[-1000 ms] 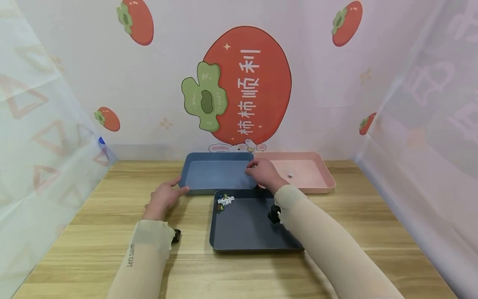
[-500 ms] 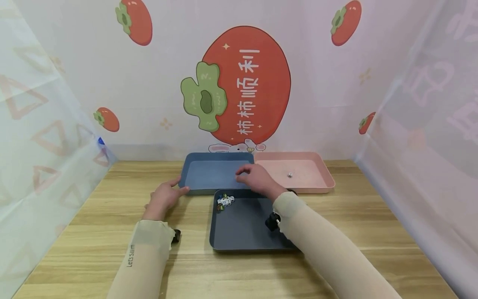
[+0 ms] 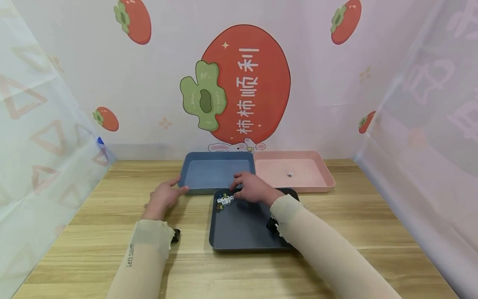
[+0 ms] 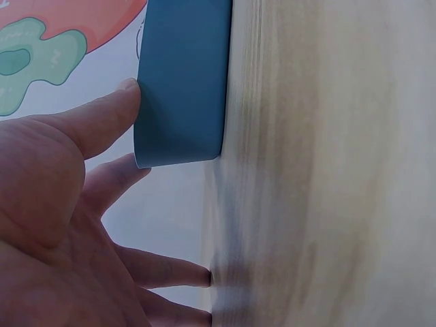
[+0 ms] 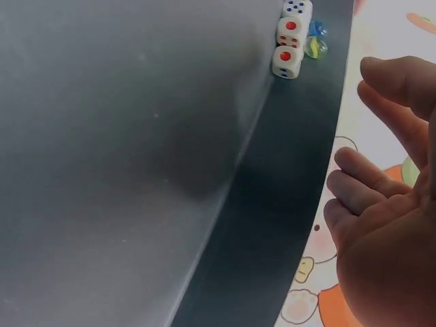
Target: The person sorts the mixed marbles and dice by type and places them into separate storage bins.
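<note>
White dice (image 3: 225,201) and glass marbles (image 5: 315,46) lie clustered in the far left corner of the dark tray (image 3: 242,228). The right hand (image 3: 254,189) hovers near them, fingers parted and holding nothing. The left hand (image 3: 163,197), fingers extended, touches the blue tray (image 3: 209,172) at its near left corner. Probably one die (image 3: 289,174) sits in the pink tray (image 3: 272,178).

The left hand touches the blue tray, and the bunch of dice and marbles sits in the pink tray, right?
Not quite: the head view shows the bunch of dice and marbles in the dark tray. The left hand does touch the blue tray.
</note>
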Tool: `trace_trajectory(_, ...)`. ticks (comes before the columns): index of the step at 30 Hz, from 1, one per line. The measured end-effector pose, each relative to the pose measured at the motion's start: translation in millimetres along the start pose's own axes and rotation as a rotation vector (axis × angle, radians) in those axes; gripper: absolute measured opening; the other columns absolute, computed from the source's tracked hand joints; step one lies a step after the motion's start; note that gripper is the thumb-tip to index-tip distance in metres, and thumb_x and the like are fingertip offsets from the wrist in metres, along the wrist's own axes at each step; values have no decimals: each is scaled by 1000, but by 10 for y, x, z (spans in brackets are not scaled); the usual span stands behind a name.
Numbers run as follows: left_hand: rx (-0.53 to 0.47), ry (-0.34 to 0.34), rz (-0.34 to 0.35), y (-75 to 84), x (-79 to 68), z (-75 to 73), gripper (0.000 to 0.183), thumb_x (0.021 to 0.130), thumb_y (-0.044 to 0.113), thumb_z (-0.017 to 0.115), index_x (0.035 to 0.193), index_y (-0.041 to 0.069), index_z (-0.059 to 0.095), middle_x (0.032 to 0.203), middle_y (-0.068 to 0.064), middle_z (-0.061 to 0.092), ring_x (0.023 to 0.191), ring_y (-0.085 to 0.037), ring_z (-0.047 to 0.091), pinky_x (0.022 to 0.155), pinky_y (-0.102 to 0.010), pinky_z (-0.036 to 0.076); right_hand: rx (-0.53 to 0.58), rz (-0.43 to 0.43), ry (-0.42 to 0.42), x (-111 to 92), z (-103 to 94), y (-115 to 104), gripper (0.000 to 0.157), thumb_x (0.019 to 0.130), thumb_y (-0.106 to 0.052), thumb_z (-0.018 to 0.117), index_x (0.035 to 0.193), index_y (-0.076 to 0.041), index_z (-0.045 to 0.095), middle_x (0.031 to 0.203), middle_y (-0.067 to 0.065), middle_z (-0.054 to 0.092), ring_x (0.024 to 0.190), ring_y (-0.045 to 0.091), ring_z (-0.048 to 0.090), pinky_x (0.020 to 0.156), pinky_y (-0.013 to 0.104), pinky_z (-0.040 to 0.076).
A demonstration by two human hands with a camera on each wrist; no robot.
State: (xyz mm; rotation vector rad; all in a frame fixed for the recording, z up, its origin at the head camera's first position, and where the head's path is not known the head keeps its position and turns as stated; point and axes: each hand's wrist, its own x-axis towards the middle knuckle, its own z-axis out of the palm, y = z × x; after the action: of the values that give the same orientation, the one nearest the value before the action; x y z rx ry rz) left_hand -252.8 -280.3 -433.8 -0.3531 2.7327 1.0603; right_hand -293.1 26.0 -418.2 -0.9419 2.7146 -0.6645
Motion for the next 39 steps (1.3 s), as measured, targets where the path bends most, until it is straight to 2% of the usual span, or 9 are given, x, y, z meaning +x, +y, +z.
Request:
trace_trajectory(5,0,2,-4,0,4,7,75,96,56,59,159,26,30,160,-21,24,134,-69,-6,88,-88,-7,-100,-65,-50,13,92,22,16,94,-15,72,109,-14,77,148,16,46,135,30,43,106,43,42)
trace_trajectory(19,14,-6,5,21,6,-20,76,96,57,57,159,26,28,160,-23,21,133,-69,-7,89,-88,-6,-127,-64,-51,4,166,28,15,94,-16,71,108,-17,76,149,14,45,133,28,46,101,43,46)
trace_trajectory(26,11,-14,-6,15,-9,-35,77,96,57,58,159,26,28,160,-23,20,134,-68,-8,89,-88,-6,-103,-58,-51,28,161,32,9,95,-15,70,100,-18,76,147,13,48,130,27,49,98,41,49)
trace_trajectory(33,10,-11,-5,6,6,-13,78,95,59,58,159,26,28,160,-24,21,134,-68,-8,90,-88,-6,-141,-65,-68,19,159,22,16,95,-10,67,108,-14,75,145,13,49,129,27,51,99,41,48)
trace_trajectory(36,11,-11,-5,1,9,-14,78,95,59,57,159,27,27,160,-23,20,134,-68,-8,90,-87,-6,-162,-68,-75,16,156,18,12,96,-10,66,105,-14,73,145,12,50,126,27,52,95,40,50)
trace_trajectory(39,13,-11,-1,-3,10,-12,79,95,60,57,159,26,28,160,-23,22,134,-68,-6,89,-88,-5,-176,-67,-81,17,153,12,9,95,-12,68,103,-14,72,139,9,54,116,24,57,89,38,51)
